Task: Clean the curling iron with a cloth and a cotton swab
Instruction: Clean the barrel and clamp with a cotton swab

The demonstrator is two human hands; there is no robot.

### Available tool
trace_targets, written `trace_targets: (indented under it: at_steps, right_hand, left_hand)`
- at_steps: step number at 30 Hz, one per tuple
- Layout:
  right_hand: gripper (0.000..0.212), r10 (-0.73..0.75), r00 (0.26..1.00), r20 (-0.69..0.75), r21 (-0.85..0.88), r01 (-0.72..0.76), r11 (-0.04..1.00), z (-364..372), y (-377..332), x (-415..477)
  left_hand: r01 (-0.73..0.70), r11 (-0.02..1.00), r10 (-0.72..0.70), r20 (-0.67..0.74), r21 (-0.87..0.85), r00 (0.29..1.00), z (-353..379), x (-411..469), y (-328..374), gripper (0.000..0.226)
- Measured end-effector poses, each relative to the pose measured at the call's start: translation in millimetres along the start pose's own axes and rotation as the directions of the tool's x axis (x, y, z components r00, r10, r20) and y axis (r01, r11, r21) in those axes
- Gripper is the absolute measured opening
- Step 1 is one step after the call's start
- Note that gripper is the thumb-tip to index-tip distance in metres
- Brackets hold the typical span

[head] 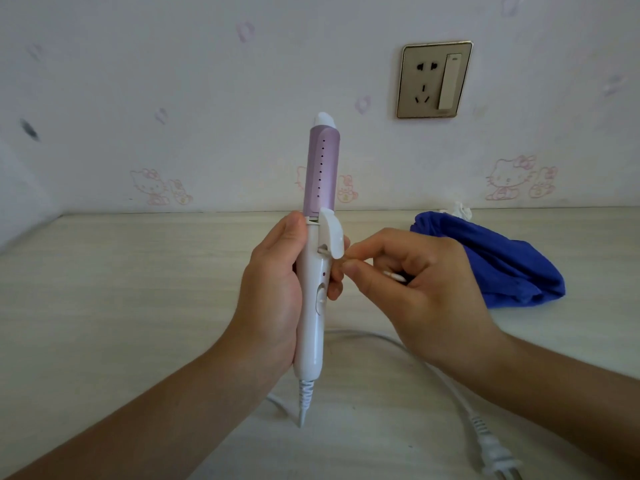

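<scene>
Right hand grip: the right hand (pixel 415 289) pinches a cotton swab (pixel 394 276) between thumb and forefinger, the other fingers curled loosely under it.
Cotton swab: lies nearly level. Its right end shows white inside the hand, and its left end points at the clamp lever (pixel 336 242). Whether the tip touches the lever cannot be told.
Left hand grip: the left hand (pixel 277 289) is wrapped round the white handle, thumb on the left side and fingertips showing on the right, just below the lever.
Curling iron: the curling iron (pixel 320 171) is held upright above the table in the middle of the scene, with a lilac barrel and white cap on top and a slide switch facing the camera.
Cord: a white cord (pixel 398 344) leaves the handle's bottom and runs over the table to the near right, ending in a plug (pixel 491 452) that lies loose.
Cloth: a blue cloth (pixel 502 265) lies bunched on the table, right of the right hand, toward the far edge.
Table: a pale wood-grain table (pixel 138 306).
Wall: a brass-framed socket plate (pixel 434 79) hangs on the far wall, upper right.
</scene>
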State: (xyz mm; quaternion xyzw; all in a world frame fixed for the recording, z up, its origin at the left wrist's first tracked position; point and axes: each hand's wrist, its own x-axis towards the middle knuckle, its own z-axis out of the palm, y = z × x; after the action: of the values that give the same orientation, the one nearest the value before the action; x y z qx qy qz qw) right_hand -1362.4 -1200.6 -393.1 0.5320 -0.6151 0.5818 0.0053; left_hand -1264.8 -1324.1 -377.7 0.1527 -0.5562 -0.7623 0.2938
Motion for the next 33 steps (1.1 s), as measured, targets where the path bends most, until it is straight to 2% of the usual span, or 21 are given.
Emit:
trace_targets:
  at_steps: [2, 6, 11, 16, 19, 23, 28, 33]
  right_hand:
    - [0.022, 0.029, 0.999, -0.025, -0.026, -0.029, 0.999, -1.2, 0.6, 2.8]
    - [0.015, 0.111, 0.991, -0.07, -0.032, -0.114, 0.993, -5.6, 3.1, 6.7]
    - [0.019, 0.026, 1.0, 0.001, 0.018, -0.026, 0.999, 1.3, -0.9, 3.9]
    - [0.017, 0.048, 0.997, -0.06, -0.002, -0.048, 0.999, -4.6, 5.8, 3.7]
    - [0.02, -0.038, 0.998, -0.048, -0.017, 0.037, 0.999, -2.7, 2.7, 0.4]
    - [0.014, -0.109, 0.994, 0.019, -0.01, 0.109, 0.994, -1.7, -0.6, -3.9]
    - [0.012, -0.065, 0.997, 0.042, -0.032, 0.066, 0.997, -3.1, 4.9, -0.1]
    - [0.012, -0.105, 0.99, 0.091, -0.084, 0.113, 0.99, -4.1, 0.8, 0.0]
  left_hand:
    - [-0.004, 1.0, 0.004, -0.002, -0.006, 1.0, -0.2, 0.6, 0.8, 0.042]
    - [-0.013, 1.0, 0.013, -0.003, -0.026, 1.0, 0.4, 1.3, 3.7, 0.039]
    - [0.012, 1.0, -0.012, 0.004, -0.015, 1.0, 1.6, -0.1, 0.0, 0.04]
    - [-0.007, 1.0, 0.007, 0.012, -0.028, 1.0, -0.6, 2.4, 5.6, 0.036]
    - [0.014, 1.0, -0.014, 0.023, -0.014, 1.0, -1.5, 2.5, 4.0, 0.037]
    - [-0.012, 0.998, 0.007, 0.076, 0.069, 0.997, -1.3, 3.9, 4.0, 0.041]
    - [0.02, 0.997, -0.026, 0.078, 0.078, 0.997, -2.8, 6.6, 4.0, 0.038]
    - [-0.009, 0.993, 0.001, 0.074, 0.115, 0.997, -4.7, 8.4, 2.9, 0.027]
